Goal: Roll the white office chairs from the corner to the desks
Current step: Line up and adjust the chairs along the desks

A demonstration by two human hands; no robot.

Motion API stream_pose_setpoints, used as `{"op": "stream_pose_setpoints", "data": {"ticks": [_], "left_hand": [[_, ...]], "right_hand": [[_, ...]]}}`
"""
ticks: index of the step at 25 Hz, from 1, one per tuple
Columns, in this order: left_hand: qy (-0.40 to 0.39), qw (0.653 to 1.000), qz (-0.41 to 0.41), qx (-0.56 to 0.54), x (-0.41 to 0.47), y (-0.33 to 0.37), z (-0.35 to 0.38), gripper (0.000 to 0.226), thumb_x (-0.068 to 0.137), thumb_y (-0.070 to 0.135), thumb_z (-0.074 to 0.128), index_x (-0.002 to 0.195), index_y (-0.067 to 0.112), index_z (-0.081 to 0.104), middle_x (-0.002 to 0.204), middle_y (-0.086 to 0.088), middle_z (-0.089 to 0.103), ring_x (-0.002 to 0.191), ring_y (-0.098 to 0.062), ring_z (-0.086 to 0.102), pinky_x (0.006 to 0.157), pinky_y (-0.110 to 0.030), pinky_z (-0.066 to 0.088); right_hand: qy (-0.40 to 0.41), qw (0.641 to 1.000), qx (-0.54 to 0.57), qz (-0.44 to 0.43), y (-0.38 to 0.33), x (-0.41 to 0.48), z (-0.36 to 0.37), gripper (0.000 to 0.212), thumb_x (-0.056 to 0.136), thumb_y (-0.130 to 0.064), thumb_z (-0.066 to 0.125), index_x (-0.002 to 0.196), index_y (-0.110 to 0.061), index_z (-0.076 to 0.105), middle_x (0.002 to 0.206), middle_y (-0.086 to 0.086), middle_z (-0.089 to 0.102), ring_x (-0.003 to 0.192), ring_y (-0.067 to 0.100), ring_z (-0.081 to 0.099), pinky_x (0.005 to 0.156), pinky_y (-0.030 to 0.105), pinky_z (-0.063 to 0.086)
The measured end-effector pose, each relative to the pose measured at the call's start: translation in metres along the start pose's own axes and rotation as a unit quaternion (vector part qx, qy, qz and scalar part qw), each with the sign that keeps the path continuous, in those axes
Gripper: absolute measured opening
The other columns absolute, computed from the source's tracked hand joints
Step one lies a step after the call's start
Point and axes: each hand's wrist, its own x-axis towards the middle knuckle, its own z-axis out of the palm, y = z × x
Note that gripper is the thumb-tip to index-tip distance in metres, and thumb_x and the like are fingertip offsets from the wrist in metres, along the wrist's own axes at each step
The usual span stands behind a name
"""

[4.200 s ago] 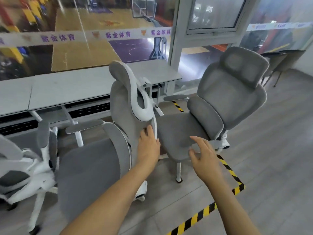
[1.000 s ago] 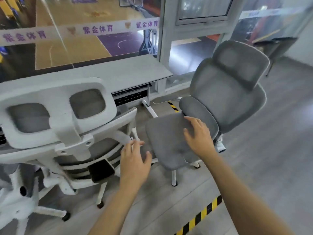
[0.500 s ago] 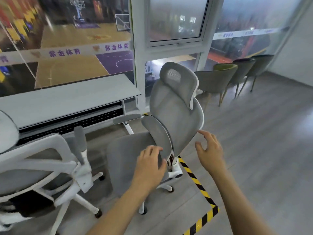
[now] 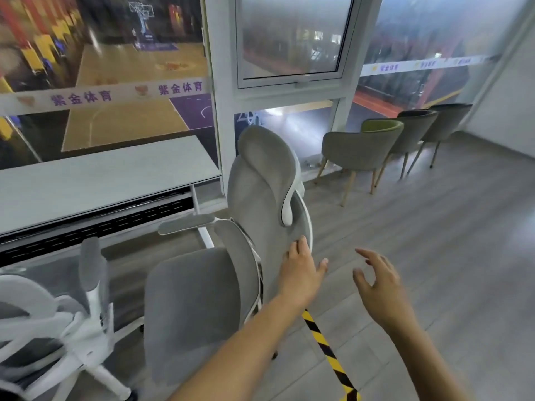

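Touching the office chair [image 4: 260,183], left hand [image 4: 301,270] flat.

An office chair [image 4: 254,198] stands on the floor [image 4: 434,256] at the desk's [image 4: 101,180] front right corner. A second chair [image 4: 58,314] stands left of it, before the desk's front edge. Side chairs [image 4: 362,149] line the window [image 4: 289,39] behind, to the right. Floor tape [image 4: 327,351] runs beneath the office chair.

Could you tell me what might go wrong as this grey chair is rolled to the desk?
1. Only the left hand touches the backrest rim of the grey chair; the right hand hangs free, so the chair may swivel instead of rolling straight.
2. Its armrest sits close to the desk leg and could knock it.
3. The second chair stands near on the left; their bases might tangle.
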Motion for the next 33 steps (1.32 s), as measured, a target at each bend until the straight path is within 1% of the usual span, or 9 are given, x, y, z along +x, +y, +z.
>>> {"op": "stream_pose_setpoints", "data": {"ticks": [5, 11, 14, 17, 20, 22, 25, 28, 33], "left_hand": [[0.115, 0.992, -0.052, 0.006, 0.026, 0.004, 0.04, 0.057, 0.105, 0.022, 0.043, 0.157, 0.015, 0.019, 0.16, -0.006, 0.03, 0.141, -0.025, 0.036, 0.11, -0.039, 0.039], [0.087, 0.995, -0.043, -0.013, -0.027, -0.012, 0.025, 0.057, 0.107, 0.019, 0.039, 0.158, 0.024, 0.015, 0.155, 0.001, 0.035, 0.137, -0.016, 0.035, 0.113, -0.029, 0.03], [0.113, 0.991, -0.066, -0.014, -0.087, -0.027, 0.013, 0.05, 0.106, 0.02, 0.038, 0.154, 0.028, 0.027, 0.152, 0.01, 0.037, 0.137, -0.009, 0.035, 0.114, -0.028, 0.029], [0.21, 0.968, -0.11, 0.08, -0.138, -0.048, 0.004, 0.047, 0.096, 0.015, 0.043, 0.141, 0.029, 0.043, 0.138, 0.011, 0.05, 0.125, -0.011, 0.046, 0.11, -0.032, 0.034], [0.32, 0.915, -0.173, 0.173, -0.169, -0.055, -0.004, 0.04, 0.093, 0.03, 0.051, 0.133, 0.029, 0.048, 0.133, 0.011, 0.053, 0.125, -0.014, 0.048, 0.106, -0.026, 0.029], [0.343, 0.894, -0.216, 0.192, -0.176, -0.062, -0.008, 0.049, 0.095, 0.051, 0.049, 0.137, 0.026, 0.044, 0.14, 0.004, 0.047, 0.137, -0.023, 0.038, 0.112, -0.036, 0.031], [0.318, 0.891, -0.269, 0.181, -0.178, -0.086, -0.019, 0.079, 0.089, 0.079, 0.035, 0.144, 0.023, 0.037, 0.154, -0.009, 0.031, 0.15, -0.034, 0.012, 0.121, -0.051, 0.022], [0.326, 0.891, -0.271, 0.166, -0.173, -0.118, -0.044, 0.084, 0.083, 0.086, 0.034, 0.137, 0.022, 0.044, 0.151, -0.014, 0.032, 0.15, -0.035, 0.007, 0.119, -0.055, 0.025], [0.315, 0.91, -0.216, 0.159, -0.148, -0.158, -0.079, 0.086, 0.083, 0.087, 0.03, 0.134, 0.019, 0.046, 0.149, -0.015, 0.033, 0.149, -0.037, 0.005, 0.119, -0.058, 0.024]], "right_hand": [[-0.004, 0.999, 0.024, 0.024, 0.042, 0.042, -0.024, 0.044, 0.1, -0.028, 0.058, 0.142, -0.036, 0.047, 0.131, -0.019, 0.049, 0.128, 0.01, 0.05, 0.105, 0.041, 0.046], [-0.111, 0.989, 0.049, -0.083, 0.036, 0.095, 0.001, 0.046, 0.098, -0.024, 0.061, 0.143, -0.029, 0.049, 0.139, -0.007, 0.054, 0.129, 0.015, 0.05, 0.104, 0.042, 0.045], [-0.141, 0.98, 0.084, -0.109, 0.028, 0.101, 0.017, 0.045, 0.099, -0.028, 0.057, 0.143, -0.028, 0.048, 0.141, -0.003, 0.053, 0.132, 0.02, 0.048, 0.105, 0.044, 0.045], [-0.149, 0.975, 0.119, -0.115, 0.013, 0.098, 0.03, 0.047, 0.1, -0.031, 0.053, 0.145, -0.033, 0.043, 0.145, -0.002, 0.048, 0.137, 0.024, 0.043, 0.108, 0.05, 0.043], [-0.137, 0.967, 0.154, -0.147, -0.008, 0.084, 0.034, 0.052, 0.1, -0.024, 0.051, 0.15, -0.031, 0.038, 0.152, -0.001, 0.042, 0.142, 0.023, 0.035, 0.114, 0.048, 0.034], [-0.117, 0.963, 0.162, -0.178, -0.02, 0.079, 0.038, 0.051, 0.101, -0.022, 0.049, 0.151, -0.028, 0.038, 0.154, 0.0, 0.04, 0.145, 0.023, 0.032, 0.118, 0.047, 0.029], [-0.104, 0.961, 0.119, -0.229, -0.032, 0.076, 0.054, 0.047, 0.105, -0.04, 0.037, 0.146, -0.021, 0.048, 0.157, 0.001, 0.042, 0.149, 0.021, 0.03, 0.123, 0.048, 0.023], [-0.127, 0.954, 0.082, -0.258, -0.037, 0.065, 0.073, 0.058, 0.103, -0.053, 0.029, 0.149, -0.022, 0.045, 0.161, -0.003, 0.037, 0.153, 0.014, 0.024, 0.127, 0.045, 0.018], [-0.08, 0.97, 0.067, -0.218, -0.052, 0.054, 0.099, 0.052, 0.102, -0.041, 0.048, 0.15, -0.024, 0.037, 0.163, -0.003, 0.03, 0.154, 0.015, 0.017, 0.125, 0.05, 0.023]]}}
